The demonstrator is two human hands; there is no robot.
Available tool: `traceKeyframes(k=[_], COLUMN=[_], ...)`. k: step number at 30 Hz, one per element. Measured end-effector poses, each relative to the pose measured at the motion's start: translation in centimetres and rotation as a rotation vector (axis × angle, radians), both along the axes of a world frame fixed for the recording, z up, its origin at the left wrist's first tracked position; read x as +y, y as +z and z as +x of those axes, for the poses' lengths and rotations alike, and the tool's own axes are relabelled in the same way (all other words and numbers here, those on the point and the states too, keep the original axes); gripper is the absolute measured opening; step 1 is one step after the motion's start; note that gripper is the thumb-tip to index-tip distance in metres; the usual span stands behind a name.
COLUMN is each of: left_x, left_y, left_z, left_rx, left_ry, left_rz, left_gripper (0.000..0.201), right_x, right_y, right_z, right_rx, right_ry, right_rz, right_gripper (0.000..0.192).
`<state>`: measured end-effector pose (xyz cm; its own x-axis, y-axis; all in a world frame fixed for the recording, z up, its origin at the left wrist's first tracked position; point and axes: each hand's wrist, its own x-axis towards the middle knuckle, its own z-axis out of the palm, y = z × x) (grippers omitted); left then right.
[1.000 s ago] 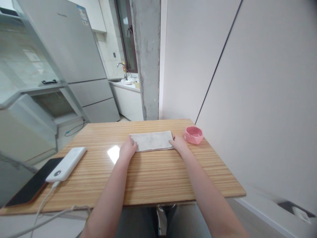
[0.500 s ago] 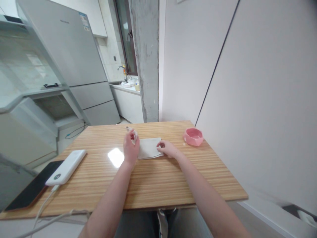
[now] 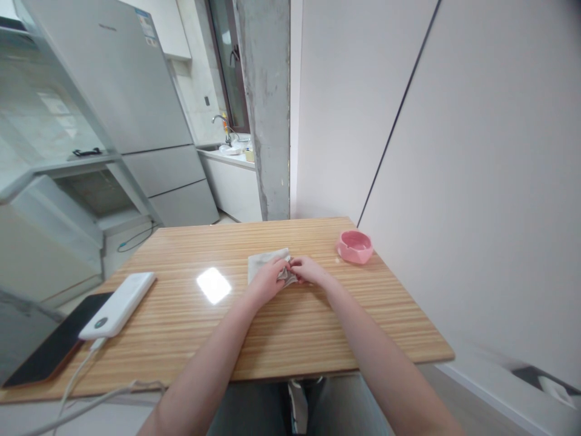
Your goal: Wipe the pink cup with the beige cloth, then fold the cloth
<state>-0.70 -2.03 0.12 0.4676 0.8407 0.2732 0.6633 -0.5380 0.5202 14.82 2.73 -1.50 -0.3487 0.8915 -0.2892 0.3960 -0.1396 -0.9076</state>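
On table (image 3: 281,327), cloth (image 3: 265,261) folded smaller, left hand (image 3: 269,278) now meeting right hand (image 3: 308,272)

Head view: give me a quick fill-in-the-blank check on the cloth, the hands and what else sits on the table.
1. Both hands, the left hand and the right hand, meet on the grey ____ near the middle of the table.
2. The small dish to the right of the hands is ____ in colour.
3. The white power bank lies near the table's ____ edge, beside a black phone.
4. A white ____ runs from the power bank off the table's near edge.

Missing words: cloth; pink; left; cable
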Motion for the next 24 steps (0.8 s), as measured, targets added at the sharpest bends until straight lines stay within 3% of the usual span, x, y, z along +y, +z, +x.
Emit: traceKeyframes(k=[4, 9, 11, 14, 18, 21, 24], left_x=[-0.4, 0.1, 0.3, 0.4, 0.2, 0.1, 0.3], left_y=[-0.2, 0.0, 0.1, 0.0, -0.8, -1.5, -1.7], left_z=[0.5, -0.5, -1.0, -1.2, -0.3, 0.2, 0.1], left_rx=[-0.112, -0.318, -0.309, -0.235, -0.108, -0.051, -0.037], left_ry=[-0.066, 0.140, 0.188, 0.174, 0.080, 0.011, 0.012], left_rz=[-0.090, -0.004, 0.006, -0.023, -0.059, -0.093, -0.124], left_gripper=[0.039, 0.026, 0.025, 0.024, 0.024, 0.022, 0.021], right_x=[0.3, -0.4, -1.8, -4.8, -8.1, -8.5, -7.7], right_y=[-0.2, -0.1, 0.5, 1.3, 1.0, -0.2, -1.2], right_z=[-0.3, -0.5, 0.7, 5.3, 14.1, 19.2, 21.5], right_rx=[-0.024, -0.252, -0.297, -0.327, -0.394, -0.652, -0.792], right_ry=[-0.051, -0.087, -0.128, -0.278, -0.460, -0.555, -0.514], right_rz=[0.032, 0.373, 0.480, 0.557, 0.474, 0.349, 0.291], right_gripper=[0.026, 0.006, 0.013, 0.019, 0.022, 0.023, 0.027])
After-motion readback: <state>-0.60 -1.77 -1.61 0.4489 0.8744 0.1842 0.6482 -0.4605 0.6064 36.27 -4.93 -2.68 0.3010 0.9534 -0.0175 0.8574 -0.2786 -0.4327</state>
